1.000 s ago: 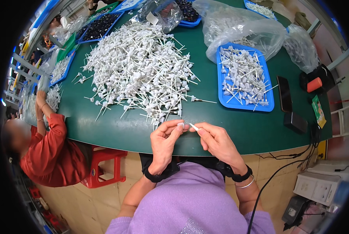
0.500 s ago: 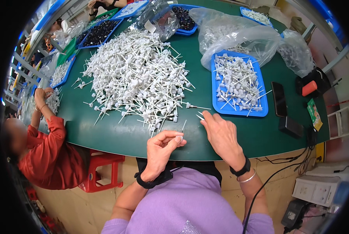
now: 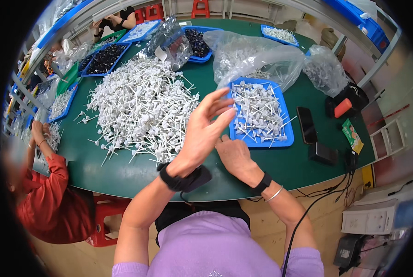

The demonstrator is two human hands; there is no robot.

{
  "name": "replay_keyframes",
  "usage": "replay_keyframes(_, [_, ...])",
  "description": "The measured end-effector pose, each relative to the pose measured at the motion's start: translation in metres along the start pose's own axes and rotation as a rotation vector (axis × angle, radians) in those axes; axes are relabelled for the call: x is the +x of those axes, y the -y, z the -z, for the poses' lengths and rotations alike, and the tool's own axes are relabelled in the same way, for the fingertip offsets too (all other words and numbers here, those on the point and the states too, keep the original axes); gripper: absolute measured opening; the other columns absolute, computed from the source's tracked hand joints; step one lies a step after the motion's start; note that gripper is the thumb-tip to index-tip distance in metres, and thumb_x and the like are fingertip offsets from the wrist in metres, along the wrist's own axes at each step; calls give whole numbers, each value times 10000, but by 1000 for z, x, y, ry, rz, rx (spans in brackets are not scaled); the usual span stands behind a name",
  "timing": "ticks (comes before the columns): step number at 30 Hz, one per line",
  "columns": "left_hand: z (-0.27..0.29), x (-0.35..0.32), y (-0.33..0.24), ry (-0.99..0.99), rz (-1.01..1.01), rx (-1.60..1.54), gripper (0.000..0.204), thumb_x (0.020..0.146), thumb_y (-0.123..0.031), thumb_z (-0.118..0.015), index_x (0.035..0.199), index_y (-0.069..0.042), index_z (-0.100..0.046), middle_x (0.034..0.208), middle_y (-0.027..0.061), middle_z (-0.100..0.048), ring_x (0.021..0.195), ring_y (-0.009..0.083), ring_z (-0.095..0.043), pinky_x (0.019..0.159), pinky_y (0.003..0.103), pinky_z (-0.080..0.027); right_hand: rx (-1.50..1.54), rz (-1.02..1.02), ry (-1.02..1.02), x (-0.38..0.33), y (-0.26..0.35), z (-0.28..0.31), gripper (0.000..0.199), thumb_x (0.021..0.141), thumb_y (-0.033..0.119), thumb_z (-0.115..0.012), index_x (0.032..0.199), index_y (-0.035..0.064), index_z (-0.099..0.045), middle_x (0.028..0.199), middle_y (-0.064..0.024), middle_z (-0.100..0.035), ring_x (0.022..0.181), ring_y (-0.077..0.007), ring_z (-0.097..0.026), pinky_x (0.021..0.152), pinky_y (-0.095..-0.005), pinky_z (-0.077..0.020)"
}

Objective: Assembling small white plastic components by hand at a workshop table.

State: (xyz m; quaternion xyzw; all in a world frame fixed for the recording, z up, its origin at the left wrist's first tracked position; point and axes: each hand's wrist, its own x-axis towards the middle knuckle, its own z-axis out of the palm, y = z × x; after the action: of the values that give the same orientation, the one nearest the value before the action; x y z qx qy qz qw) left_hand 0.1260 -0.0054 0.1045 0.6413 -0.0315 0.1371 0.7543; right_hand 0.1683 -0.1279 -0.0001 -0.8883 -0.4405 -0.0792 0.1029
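Note:
My left hand (image 3: pixel 206 131) is raised between the heap and the blue tray, its fingers stretched and apart, with nothing visible in them. Its fingertips reach the tray's left edge. Just below and right of it, my right hand (image 3: pixel 235 156) is low over the table with its fingers bent together; their tips are partly hidden by my left hand, so what they hold cannot be made out. A big heap of small white-headed pieces with thin stems (image 3: pixel 142 106) spreads to the left. More such pieces (image 3: pixel 259 111) fill the blue tray (image 3: pixel 287 142) on the right.
Plastic bags (image 3: pixel 257 55) lie behind the tray. A phone (image 3: pixel 306 124), a black box (image 3: pixel 323 153) and a green packet (image 3: pixel 352 135) are at the right. Trays of dark pieces (image 3: pixel 106 59) stand at the far left, where a person in red (image 3: pixel 45 198) sits.
My left hand has risen and reached forward to the tray's edge, its pinch opened; the stemmed piece it held is no longer visible. My right hand has shifted left, with fingers bent in.

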Motion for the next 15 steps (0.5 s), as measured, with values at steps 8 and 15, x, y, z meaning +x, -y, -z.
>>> replay_keyframes(8, [59, -109, 34, -258, 293, 18, 238, 947, -167, -614, 1098, 4, -681, 901, 67, -693, 756, 77, -590, 678, 214, -483, 381, -102, -231, -39, 17, 65, 114, 890, 154, -626, 959, 65, -611, 767, -112, -556, 572, -333, -580, 494, -422, -445])
replay_keyframes(15, [55, -122, 46, -245, 460, -393, 323, 1016, -226, -489, 1200, 5, -620, 1107, 68, -626, 854, 76, -524, 671, 234, -473, 444, -50, -221, -53, 60, 59, 148, 884, 137, -642, 1011, 74, -603, 753, -89, -527, 549, -294, -582, 456, -380, -430])
